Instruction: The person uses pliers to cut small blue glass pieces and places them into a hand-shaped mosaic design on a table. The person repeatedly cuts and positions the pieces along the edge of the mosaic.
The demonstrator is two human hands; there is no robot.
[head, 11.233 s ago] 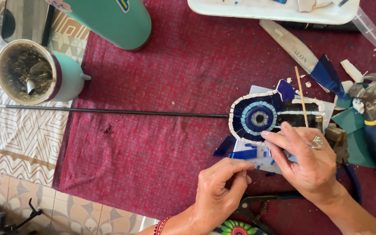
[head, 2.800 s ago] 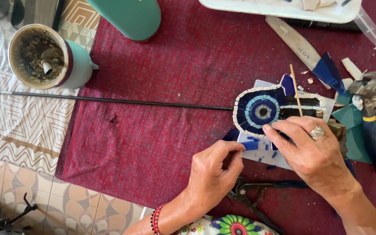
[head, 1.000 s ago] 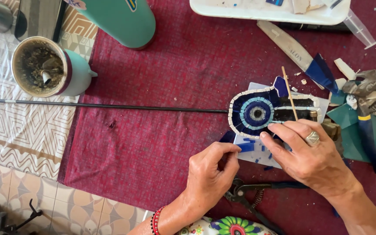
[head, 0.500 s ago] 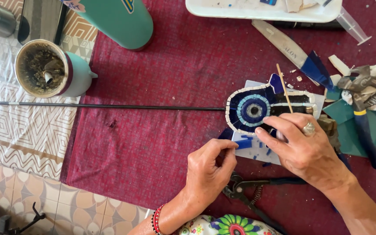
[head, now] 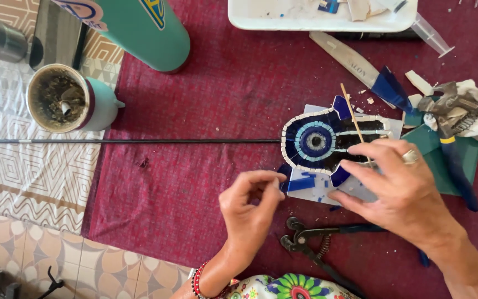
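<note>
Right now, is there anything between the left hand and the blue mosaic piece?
Nothing visible does. The left hand is pinched just left of the mosaic piece, with only bare red cloth and small blue shards between them. The right hand rests on its right side.

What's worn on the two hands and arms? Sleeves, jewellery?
Both forearms are bare, with no sleeves or gloves. The left hand has a red beaded bracelet at the wrist. The right hand wears a silver ring on one finger. No watch shows.
</note>
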